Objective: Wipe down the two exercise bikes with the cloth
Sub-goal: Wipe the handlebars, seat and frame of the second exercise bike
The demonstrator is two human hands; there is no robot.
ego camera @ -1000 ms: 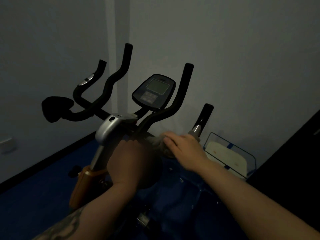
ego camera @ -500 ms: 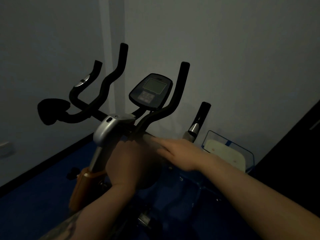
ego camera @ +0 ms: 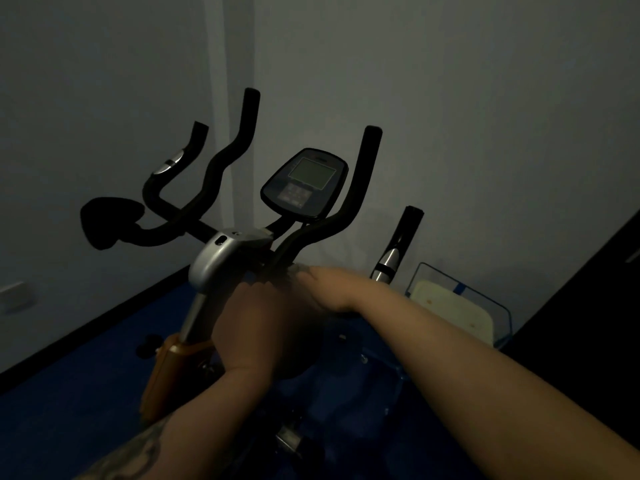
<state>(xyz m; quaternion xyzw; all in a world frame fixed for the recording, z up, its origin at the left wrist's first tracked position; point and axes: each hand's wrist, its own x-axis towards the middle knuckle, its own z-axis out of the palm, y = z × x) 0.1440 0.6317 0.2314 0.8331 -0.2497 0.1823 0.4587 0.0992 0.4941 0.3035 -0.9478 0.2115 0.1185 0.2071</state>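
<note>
An exercise bike with black curved handlebars (ego camera: 367,168), a dark console (ego camera: 306,183) and a silver stem cover (ego camera: 221,254) stands close in front of me in a dim room. My right hand (ego camera: 339,289) lies flat over the lower right handlebar near the stem. It presses a pale cloth (ego camera: 298,269), of which only a bit shows at my fingertips. My left hand (ego camera: 256,323) is curled, back towards me, just below the silver cover, apparently gripping the bike's stem. A black saddle-shaped part (ego camera: 110,220) sticks out at the left. I cannot make out a second bike.
Grey walls close in right behind the bike. A clear bin (ego camera: 485,299) with something pale inside sits on the blue floor at the right, beside a dark cabinet (ego camera: 588,306). An orange frame part (ego camera: 166,368) runs down at the lower left.
My right hand has slid left along the handlebar, from beside the chrome grip towards the stem, taking the cloth with it. My left hand has stayed in place.
</note>
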